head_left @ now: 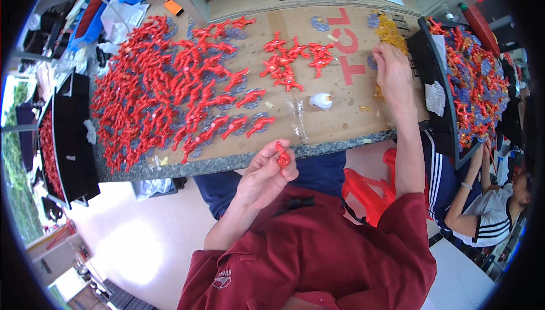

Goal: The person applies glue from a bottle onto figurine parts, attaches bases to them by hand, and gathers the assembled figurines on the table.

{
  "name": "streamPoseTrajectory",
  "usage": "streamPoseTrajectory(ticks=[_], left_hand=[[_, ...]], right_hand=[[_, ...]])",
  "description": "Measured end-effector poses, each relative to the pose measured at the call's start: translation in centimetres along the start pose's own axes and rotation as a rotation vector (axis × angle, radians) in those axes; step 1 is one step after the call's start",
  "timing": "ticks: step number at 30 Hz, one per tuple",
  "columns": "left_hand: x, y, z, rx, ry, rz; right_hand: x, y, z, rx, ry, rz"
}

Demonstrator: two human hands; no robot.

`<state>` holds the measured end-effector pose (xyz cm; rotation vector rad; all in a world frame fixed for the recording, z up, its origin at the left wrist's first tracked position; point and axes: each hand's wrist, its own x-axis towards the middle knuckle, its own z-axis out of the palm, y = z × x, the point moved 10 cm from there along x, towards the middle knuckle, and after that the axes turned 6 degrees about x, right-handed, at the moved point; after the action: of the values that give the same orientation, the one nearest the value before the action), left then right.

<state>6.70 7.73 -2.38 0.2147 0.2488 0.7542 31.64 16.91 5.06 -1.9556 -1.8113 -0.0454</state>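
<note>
My left hand (262,176) is raised before the table's near edge, its fingers closed round a small red plastic figure (282,157). At the right of the table my right hand (394,72) is pinched, fingertips down beside a pile of small yellow translucent pieces (392,33); what it holds, if anything, is too small to make out. Several loose red figures (285,60) lie in a group between the hands. A small white bottle (321,101) stands near them. To the left spreads a large mass of red figures (153,83), many on clear bluish discs.
Cardboard (346,118) covers the tabletop. A black bin (448,91) full of red figures with bluish discs stands at the right, another black bin (74,134) at the left. Beyond the right bin a co-worker (482,213) sits. A red stool (372,193) is below the table.
</note>
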Motion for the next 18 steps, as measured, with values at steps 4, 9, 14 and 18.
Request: streamPoseTrajectory(ticks=[4,9,14,18], left_hand=[[0.2,-0.4,0.2,0.03,-0.013,-0.018],[0.0,-0.3,0.8,0.012,-0.096,0.0],[0.1,-0.6,1.1,0.023,-0.181,0.004],[0.0,-0.2,0.8,0.061,-0.121,0.022]], right_hand=[[-1.3,-2.3,-1.3,-0.118,0.219,-0.124],[-0.7,-2.0,-0.6,-0.081,0.081,-0.108],[-0.8,-1.5,-0.5,-0.014,0.057,-0.063],[-2.1,-3.7,-2.6,0.346,0.022,0.018]])
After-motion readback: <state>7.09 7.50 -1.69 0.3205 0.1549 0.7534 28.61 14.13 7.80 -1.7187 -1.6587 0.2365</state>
